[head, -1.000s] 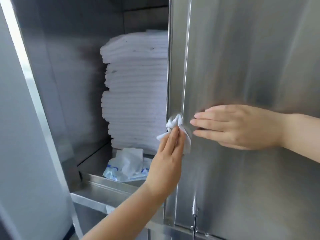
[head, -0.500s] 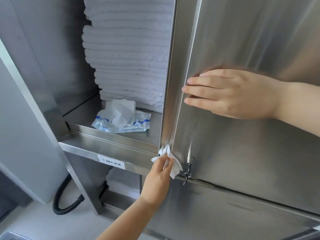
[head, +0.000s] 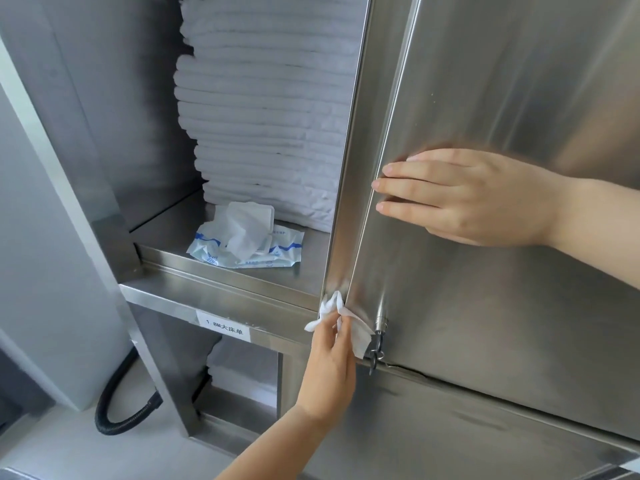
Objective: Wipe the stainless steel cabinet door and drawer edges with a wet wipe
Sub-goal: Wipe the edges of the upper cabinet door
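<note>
Pinching the wet wipe (head: 358,336), the left hand (head: 329,372) holds it at the cabinet door (head: 502,323) corner, and the right hand (head: 478,195) lies flat on this door.

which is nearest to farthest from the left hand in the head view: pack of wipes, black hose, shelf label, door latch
From the left hand, which holds the wet wipe:
1. door latch, just to its right at the door's lower corner.
2. shelf label, to its left on the shelf's front edge.
3. pack of wipes, up and left, back on the shelf.
4. black hose, far left, down on the floor.
</note>
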A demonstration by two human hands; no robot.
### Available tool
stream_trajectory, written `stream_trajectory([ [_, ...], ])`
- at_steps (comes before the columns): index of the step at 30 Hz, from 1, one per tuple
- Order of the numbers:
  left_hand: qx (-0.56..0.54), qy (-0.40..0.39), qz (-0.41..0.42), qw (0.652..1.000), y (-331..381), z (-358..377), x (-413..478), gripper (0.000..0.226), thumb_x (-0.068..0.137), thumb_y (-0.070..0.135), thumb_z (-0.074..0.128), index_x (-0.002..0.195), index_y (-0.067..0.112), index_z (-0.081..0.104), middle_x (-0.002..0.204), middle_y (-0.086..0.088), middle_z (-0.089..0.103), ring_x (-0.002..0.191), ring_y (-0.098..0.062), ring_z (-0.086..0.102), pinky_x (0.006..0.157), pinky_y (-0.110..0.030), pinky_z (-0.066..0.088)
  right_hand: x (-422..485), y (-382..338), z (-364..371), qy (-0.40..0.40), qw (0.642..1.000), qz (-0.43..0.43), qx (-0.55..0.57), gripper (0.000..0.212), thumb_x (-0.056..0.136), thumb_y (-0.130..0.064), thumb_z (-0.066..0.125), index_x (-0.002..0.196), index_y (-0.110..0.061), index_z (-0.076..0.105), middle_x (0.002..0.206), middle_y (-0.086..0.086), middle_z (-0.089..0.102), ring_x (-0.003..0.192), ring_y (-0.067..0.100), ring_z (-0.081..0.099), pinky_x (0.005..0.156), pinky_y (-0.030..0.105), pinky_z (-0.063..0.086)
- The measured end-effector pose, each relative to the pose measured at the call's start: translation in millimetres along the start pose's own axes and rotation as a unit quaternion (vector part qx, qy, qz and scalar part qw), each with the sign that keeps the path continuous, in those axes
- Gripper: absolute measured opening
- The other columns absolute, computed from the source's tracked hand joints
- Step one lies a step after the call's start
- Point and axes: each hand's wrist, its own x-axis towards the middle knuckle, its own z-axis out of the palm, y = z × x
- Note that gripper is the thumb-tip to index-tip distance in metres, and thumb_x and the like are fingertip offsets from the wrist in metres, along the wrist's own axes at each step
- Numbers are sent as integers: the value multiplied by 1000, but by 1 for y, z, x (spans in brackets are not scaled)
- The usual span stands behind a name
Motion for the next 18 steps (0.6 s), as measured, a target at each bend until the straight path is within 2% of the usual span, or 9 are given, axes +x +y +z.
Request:
stream_trajectory([
  [2,-6,44,30,999,20,-16,25,45,92,1,32,135,-6,41,123,-18,47,103,-31,46,95,-37,44,1,0,-3,18,999,24,22,36,94,-13,42,121,-5,63,130,15,59,122,30,55,103,43,43],
  [5,9,87,102,991,55,-51,71,52,88,6,31,139,-6,35,132,-24,42,114,-39,46,97,-37,40,4,6,-15,71,991,104,45,32,90,-13,51,117,-6,66,126,13,62,119,30,57,97,43,49],
  [8,38,139,167,975,92,-91,122,60,83,-10,42,142,-3,32,138,-20,39,122,-38,42,101,-33,37,7,24,-34,117,979,163,33,31,89,-12,52,116,-6,65,124,13,62,115,31,59,95,42,47],
  [10,53,171,204,962,117,-117,155,61,83,-13,44,142,-3,33,140,-19,38,126,-35,39,107,-29,30,7,40,-49,135,972,190,20,31,89,-11,51,118,-7,64,123,13,62,113,31,59,95,39,44],
  [16,104,222,269,931,187,-184,230,56,86,-8,45,140,-6,34,141,-22,38,129,-38,35,106,-17,13,-3,89,-71,117,966,226,-50,31,88,-15,55,117,-6,65,126,13,60,116,31,58,96,42,48],
  [18,122,236,291,919,206,-204,250,55,86,-5,44,140,-7,33,142,-23,37,129,-35,32,107,-18,9,-7,106,-74,123,962,233,-68,30,89,-15,55,115,-7,66,127,12,60,117,29,58,97,41,47],
])
